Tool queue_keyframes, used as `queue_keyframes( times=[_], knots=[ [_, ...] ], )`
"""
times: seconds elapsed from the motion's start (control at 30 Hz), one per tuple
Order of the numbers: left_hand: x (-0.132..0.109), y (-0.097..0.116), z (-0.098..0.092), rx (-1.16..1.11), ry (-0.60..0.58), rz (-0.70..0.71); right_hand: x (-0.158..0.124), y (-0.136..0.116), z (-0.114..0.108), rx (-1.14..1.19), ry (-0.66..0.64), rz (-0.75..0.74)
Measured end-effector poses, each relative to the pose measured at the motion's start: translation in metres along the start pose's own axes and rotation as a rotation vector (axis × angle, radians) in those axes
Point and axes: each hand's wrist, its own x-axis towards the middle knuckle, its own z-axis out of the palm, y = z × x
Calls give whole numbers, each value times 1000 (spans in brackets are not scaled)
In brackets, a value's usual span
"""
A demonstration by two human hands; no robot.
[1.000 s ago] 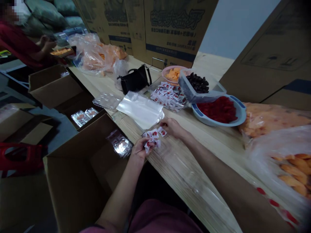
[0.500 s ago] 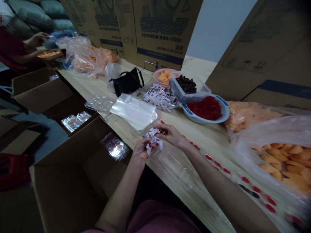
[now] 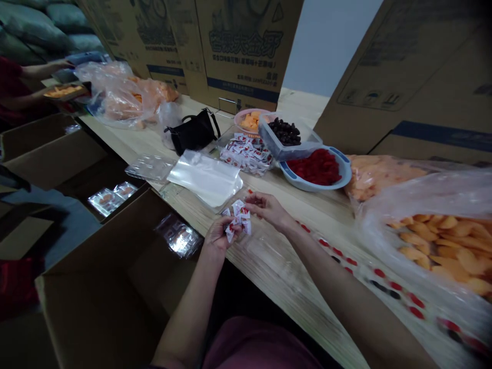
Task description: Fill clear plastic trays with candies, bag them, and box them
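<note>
Holding a loose bunch of small white packets printed in red in the left hand, with bent fingers pressed together around them, above the pale wooden tabletop. Poised, with bent, close-set fingertips of the right hand, right at the upper right edge of that bunch; cannot tell whether touching or pinching a packet. Just beyond the fingers of both hands, lying flat, a stack of shiny clear plastic sheets; past its left end, a clear plastic tray with moulded hollows. Farther out from the fingertips, a black handbag and, right of it, a heap of more white-and-red packets. Beyond the right fingers, off to the right, an oval pale blue plastic basin of red pieces, with a clear rectangular plastic tub of dark pieces tilted against it. Well right of the right fingers, an open clear plastic bag of orange slices. Left of and below the left fingers, an open brown cardboard box with shiny plastic-wrapped packs inside.
</note>
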Motion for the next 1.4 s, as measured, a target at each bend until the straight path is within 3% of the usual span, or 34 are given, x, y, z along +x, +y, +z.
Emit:
queue_keyframes(
  times=[0.13,0.33,0.57,0.77,0.97,1.2,1.3,1.4],
  knots=[
    [1,-4,2,25,5,-96,1,0,-3,-58,13,-9],
    [-1,0,4,-32,53,-51,-13,28,-19,-186,274,104],
    [0,-2,11,-66,66,-35,-33,28,-4,-332,360,83],
    [2,-18,22,-23,0,-92,-56,13,2,-133,211,2],
    [10,-33,30,-59,-47,-143,-66,20,3,-67,357,-22],
    [10,-28,28,-138,-115,-165,-63,12,-41,-186,302,-4],
    [2,-24,25,-59,-112,-148,-55,4,-60,-298,204,11],
    [-4,-25,22,26,-64,-124,-46,2,-64,-410,69,18]
  ],
)
